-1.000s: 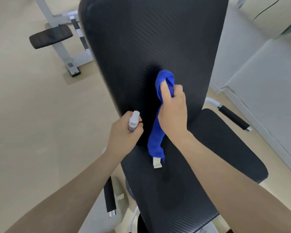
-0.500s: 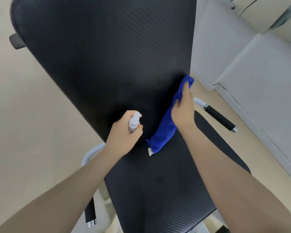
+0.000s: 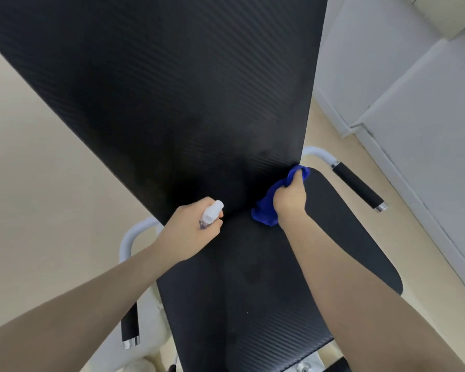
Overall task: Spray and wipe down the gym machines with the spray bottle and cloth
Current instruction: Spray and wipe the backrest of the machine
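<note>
Backrest pad (image 3: 172, 89) — black, fine diagonal carbon-weave pattern. Seat pad (image 3: 266, 291) below the backrest: same black weave. Cloth (image 3: 266, 208) at the backrest's lower right corner — bright blue. Spray bottle (image 3: 211, 212): white top. Handles (image 3: 356, 186) beside the backrest: black grips, chrome ends, white tubing. Floor (image 3: 38, 183): beige.

The tall back pad (image 3: 172, 89) walled off everything ahead. The seat pad (image 3: 253, 291) below it lay bare between the two arms. Side handles, one right (image 3: 356, 187) and one left (image 3: 130, 328), flanked the seat. Bare floor (image 3: 38, 183) lay open leftward; white cabinets (image 3: 414, 103) closed the right.
</note>
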Tool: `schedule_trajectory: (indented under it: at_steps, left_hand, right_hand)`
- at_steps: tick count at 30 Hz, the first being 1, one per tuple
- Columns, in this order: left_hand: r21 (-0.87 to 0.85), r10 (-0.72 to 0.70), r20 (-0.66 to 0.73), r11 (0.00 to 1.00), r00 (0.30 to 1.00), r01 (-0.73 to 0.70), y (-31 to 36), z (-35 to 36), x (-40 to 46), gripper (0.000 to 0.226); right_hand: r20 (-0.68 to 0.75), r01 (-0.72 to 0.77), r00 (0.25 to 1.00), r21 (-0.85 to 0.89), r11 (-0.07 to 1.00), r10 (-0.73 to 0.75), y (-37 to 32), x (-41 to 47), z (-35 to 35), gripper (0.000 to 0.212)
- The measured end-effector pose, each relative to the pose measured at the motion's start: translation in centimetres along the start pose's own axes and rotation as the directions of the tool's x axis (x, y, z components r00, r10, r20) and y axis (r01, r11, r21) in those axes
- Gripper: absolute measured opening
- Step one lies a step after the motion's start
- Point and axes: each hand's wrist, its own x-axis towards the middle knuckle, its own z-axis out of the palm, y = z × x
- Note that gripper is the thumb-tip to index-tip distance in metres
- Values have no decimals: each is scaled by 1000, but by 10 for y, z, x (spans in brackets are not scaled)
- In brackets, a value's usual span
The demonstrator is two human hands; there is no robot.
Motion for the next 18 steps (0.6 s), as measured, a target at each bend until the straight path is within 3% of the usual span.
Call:
schedule_trajectory:
  at_steps: [2, 5, 8, 11, 13, 14, 16, 18]
  left_hand:
    - [17, -28, -2, 999, 1000, 28, -6, -2, -7, 4]
    - [53, -40, -24, 998, 999, 42, -12, -8, -18, 3]
    - [105, -29, 31, 994, 999, 26, -28, -15, -28, 11]
    - [73, -77, 35, 995, 996, 75, -53, -20, -36, 11]
    - [-25, -149, -16, 989, 989, 149, -65, -23, -42, 32]
    - [-106, -184, -42, 978, 982, 179, -69, -26, -46, 41]
    - [-212, -224, -94, 957, 970, 200, -69, -33, -53, 45]
    - [-239, -218, -185, 956, 958, 171, -69, -46, -57, 33]
  right_hand:
    - [-89, 203, 976, 11, 979, -201, -26, -4, -9, 57]
    - [-199, 448, 876, 1, 894, -438, -62, -13, -16, 57]
    - [-200, 381, 904, -23, 924, -377, -55, -24, -4, 60]
    - [12, 156, 988, -167, 973, -156, -10, -40, 26, 68]
    - [92, 43, 996, -287, 957, -17, 11, -53, 47, 73]
    - [69, -18, 997, -208, 978, 33, 8, -61, 53, 72]
    - [-3, 20, 1000, -59, 998, -21, -9, -72, 57, 64]
    - [-84, 250, 965, 26, 968, -247, -39, -85, 50, 57]
